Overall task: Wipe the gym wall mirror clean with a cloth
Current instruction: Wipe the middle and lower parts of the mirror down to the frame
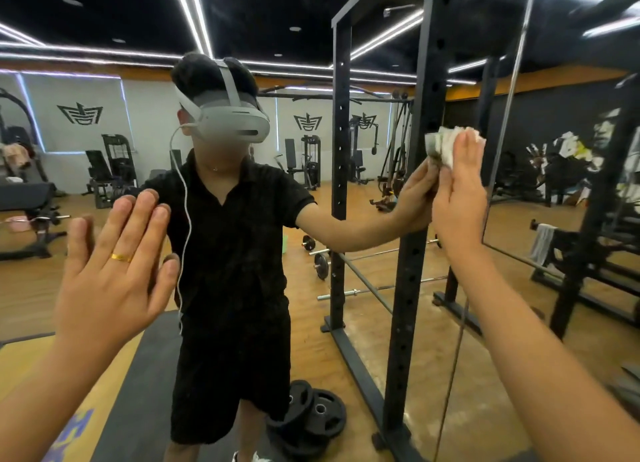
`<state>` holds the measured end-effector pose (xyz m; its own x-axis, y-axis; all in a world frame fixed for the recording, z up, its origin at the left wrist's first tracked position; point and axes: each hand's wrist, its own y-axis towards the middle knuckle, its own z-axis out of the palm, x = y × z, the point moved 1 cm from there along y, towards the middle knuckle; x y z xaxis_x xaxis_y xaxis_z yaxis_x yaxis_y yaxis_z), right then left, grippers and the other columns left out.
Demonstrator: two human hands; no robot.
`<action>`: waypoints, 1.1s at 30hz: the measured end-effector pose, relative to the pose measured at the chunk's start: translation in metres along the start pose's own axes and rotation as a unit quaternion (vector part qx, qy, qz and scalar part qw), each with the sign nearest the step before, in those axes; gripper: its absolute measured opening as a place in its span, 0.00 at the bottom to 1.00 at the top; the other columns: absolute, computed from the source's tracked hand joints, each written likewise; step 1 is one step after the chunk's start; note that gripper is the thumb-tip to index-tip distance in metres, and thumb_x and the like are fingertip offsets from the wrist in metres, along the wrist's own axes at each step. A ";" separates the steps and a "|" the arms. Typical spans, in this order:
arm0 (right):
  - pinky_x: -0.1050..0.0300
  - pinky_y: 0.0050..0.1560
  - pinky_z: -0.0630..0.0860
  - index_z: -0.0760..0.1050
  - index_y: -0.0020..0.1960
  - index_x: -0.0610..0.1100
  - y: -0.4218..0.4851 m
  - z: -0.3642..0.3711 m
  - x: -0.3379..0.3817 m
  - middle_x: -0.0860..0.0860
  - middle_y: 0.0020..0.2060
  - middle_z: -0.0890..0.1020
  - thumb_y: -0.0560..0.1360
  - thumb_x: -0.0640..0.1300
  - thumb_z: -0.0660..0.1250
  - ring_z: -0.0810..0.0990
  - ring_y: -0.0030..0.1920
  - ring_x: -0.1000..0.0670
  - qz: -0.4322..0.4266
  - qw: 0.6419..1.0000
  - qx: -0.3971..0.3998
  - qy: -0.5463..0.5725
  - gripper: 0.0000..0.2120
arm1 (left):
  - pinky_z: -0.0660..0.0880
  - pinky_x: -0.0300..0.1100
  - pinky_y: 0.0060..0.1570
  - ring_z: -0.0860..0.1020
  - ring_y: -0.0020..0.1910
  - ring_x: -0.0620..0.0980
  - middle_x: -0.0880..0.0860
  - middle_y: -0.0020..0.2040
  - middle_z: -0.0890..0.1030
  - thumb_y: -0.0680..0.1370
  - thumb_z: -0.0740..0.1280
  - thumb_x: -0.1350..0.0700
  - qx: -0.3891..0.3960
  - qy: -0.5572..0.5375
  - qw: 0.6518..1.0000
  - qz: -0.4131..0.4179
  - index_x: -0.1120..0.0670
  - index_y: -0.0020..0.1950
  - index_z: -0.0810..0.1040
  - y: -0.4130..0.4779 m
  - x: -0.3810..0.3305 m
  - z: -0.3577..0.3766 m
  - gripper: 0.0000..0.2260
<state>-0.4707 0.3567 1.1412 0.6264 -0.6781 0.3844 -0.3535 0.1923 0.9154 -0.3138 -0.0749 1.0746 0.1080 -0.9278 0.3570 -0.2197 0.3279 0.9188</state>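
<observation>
Left hand flat, right hand pressing crumpled cloth

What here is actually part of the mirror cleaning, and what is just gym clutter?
In the job: mirror, cloth, right hand pressing the cloth, left hand flat against the glass.
Lying about (reflected): rack, weight plates, barbell, towel.

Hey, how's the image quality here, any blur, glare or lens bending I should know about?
Head view: the left hand, flat on the wall mirror, and the right hand pressing the crumpled white cloth are sharp; reflected white ceiling light strips are blown out; the upper right corner is smeared; the wide lens bows the black steel rack.
</observation>
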 end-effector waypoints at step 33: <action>0.48 0.81 0.55 0.58 0.82 0.40 -0.068 0.049 0.068 0.47 0.82 0.56 0.87 0.43 0.53 0.48 0.82 0.46 -0.018 0.998 -0.029 0.046 0.24 | 0.53 0.65 0.77 0.56 0.83 0.58 0.57 0.84 0.58 0.85 0.56 0.49 0.010 -0.002 1.000 -0.013 0.59 0.83 0.59 -0.001 -0.005 0.004 0.28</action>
<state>-0.4380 0.2626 1.0988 0.6994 -0.6184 0.3583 -0.2911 0.2113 0.9331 -0.3176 -0.0714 1.0713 0.1107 -0.9363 0.3332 -0.2359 0.3010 0.9240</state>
